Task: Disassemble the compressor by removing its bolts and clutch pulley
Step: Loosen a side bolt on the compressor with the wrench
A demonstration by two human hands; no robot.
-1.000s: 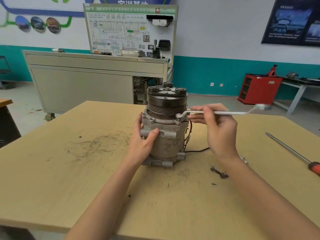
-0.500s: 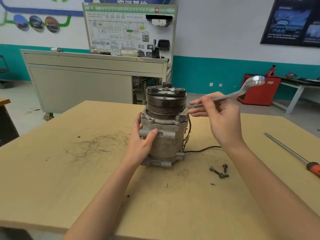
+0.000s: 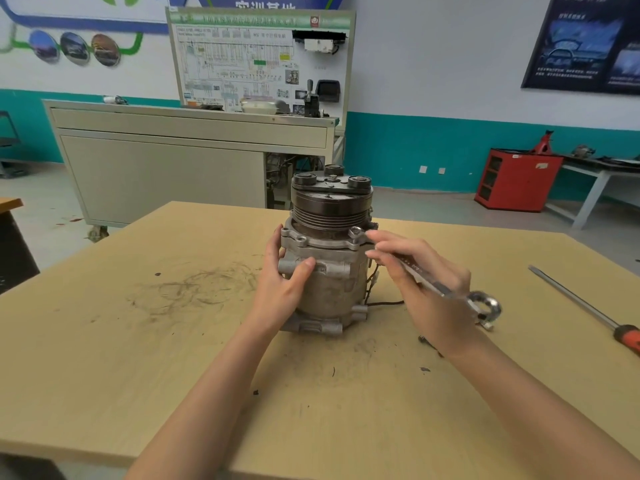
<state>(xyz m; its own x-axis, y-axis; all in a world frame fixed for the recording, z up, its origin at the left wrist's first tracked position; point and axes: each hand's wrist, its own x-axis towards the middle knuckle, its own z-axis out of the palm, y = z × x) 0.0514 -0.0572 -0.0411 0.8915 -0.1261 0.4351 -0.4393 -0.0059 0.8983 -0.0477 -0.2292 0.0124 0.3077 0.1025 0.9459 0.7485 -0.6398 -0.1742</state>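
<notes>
Compressor (image 3: pixel 325 271) stands upright mid-bench (image 3: pixel 138 341), clutch pulley (image 3: pixel 330 207) on top, not yet off. Left hand (image 3: pixel 287 289) grips the body's left side, thumb across the front. Right hand (image 3: pixel 426 282) holds a wrench (image 3: pixel 450 292) along its palm, fingers (image 3: pixel 391 237) stretched toward the flange's right lug. The wrench's open end sticks out behind the hand; cannot tell if the other end sits on a bolt. Black wire (image 3: pixel 384 302) trails from the compressor's right. Screwdriver (image 3: pixel 581 306) lies well apart on the right. A loose bolt (image 3: pixel 424 339) lies on the bench, partly hidden by the right wrist.
</notes>
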